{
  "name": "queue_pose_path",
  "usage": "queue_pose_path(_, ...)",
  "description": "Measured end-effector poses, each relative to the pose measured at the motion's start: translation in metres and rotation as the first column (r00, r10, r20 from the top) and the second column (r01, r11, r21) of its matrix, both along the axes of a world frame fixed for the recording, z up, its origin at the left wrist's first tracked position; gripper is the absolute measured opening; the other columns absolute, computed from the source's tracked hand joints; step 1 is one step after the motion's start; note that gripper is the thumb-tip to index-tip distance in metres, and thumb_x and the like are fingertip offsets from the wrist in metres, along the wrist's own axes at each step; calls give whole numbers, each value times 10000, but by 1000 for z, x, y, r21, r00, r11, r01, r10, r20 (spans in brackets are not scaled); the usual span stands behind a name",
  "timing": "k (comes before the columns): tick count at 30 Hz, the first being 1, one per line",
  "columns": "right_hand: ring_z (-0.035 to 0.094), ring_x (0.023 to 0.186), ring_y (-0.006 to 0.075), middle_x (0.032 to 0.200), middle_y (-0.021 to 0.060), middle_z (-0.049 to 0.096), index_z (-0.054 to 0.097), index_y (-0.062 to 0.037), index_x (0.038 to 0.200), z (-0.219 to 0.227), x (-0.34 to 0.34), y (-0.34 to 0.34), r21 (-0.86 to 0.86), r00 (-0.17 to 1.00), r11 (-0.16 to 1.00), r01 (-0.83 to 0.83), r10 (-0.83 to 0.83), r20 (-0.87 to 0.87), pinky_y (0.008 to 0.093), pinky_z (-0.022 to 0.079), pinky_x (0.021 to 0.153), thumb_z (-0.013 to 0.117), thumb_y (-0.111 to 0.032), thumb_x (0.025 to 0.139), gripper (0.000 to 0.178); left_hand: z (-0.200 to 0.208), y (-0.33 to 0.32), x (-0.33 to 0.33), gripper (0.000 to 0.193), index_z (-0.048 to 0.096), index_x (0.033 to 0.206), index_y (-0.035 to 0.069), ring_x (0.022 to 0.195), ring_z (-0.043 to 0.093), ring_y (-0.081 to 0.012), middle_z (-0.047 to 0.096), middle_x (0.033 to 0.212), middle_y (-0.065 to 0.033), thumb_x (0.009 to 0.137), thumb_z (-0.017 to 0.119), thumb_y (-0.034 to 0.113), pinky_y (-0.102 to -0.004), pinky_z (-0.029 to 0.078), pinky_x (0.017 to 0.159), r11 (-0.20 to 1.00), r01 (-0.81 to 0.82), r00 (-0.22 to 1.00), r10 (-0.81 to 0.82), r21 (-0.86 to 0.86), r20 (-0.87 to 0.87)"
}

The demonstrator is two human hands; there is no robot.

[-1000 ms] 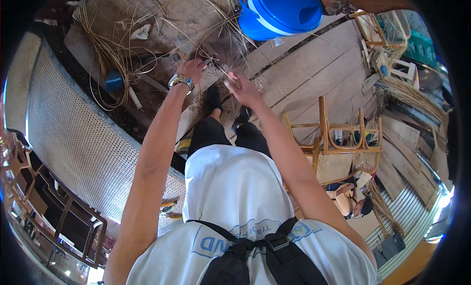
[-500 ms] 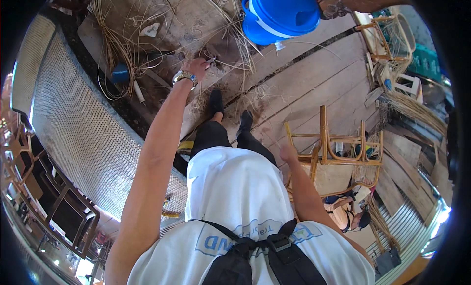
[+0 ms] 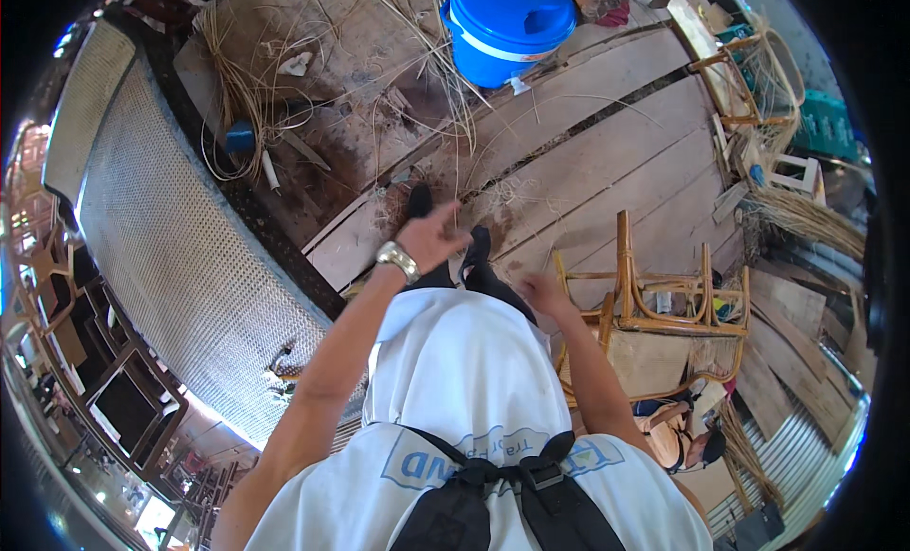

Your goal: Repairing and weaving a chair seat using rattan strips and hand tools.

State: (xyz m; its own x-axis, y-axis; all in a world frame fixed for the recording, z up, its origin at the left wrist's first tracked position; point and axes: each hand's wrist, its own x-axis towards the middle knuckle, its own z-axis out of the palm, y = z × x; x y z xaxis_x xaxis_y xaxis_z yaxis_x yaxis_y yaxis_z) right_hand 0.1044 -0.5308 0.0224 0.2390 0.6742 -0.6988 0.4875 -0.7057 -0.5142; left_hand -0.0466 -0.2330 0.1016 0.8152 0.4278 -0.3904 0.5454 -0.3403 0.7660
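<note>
I stand on a wooden plank floor (image 3: pixel 607 162) in a white shirt, with my dark shoes (image 3: pixel 474 243) below me. My left hand (image 3: pixel 431 238), with a metal watch on the wrist, hovers over the shoes with its fingers apart and nothing in it. My right hand (image 3: pixel 545 290) hangs lower, close to my hip, fingers curled; I see nothing in it. It is nearest to a bare rattan chair frame (image 3: pixel 664 300) that stands to my right. Loose cane strands (image 3: pixel 445 96) lie scattered on the floor ahead of my feet.
A blue plastic bucket (image 3: pixel 507 25) stands ahead. A long woven cane panel (image 3: pixel 180 248) runs along my left. A coil of cane (image 3: pixel 237 115) lies at the far left. More rattan frames (image 3: pixel 749 68) stand at the right. Another person (image 3: pixel 678 433) sits at lower right.
Both hands were raised ahead, working thin cane strands. They have come down toward my body, the right first, then the left, and the strands are no longer in them.
</note>
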Motion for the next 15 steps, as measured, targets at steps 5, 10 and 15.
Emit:
queue_pose_path(5, 655, 836, 295, 910, 152, 685, 675, -74, 985, 86, 13, 159, 362, 944, 919, -157, 247, -219, 377, 506, 741, 605, -224, 868, 203, -1, -36, -35, 294, 660, 886, 79, 605, 624, -255, 637, 687, -150, 895, 636, 373, -395, 481, 577, 999, -20, 998, 17, 42, 52)
queue_pose_path(10, 647, 830, 205, 878, 116, 694, 624, -66, 1124, 77, 69, 188, 351, 926, 932, -88, 206, -316, 353, 502, 740, 640, -343, 877, 372, 113, -15, -120, 208, 667, 863, 45, 577, 579, -116, 649, 663, -59, 890, 686, 251, -286, 462, 550, 940, -335, 932, 341, 65, -126)
queue_pose_path(15, 655, 866, 228, 930, 135, 692, 541, -68, 1252, 92, 83, 244, 249, 990, 968, -37, 70, -125, 381, 504, 762, 625, -481, 876, 565, 178, -16, -214, 188, 648, 807, 36, 568, 518, -53, 597, 635, 23, 865, 722, 199, -224, 408, 523, 795, -607, 794, 607, 23, -29)
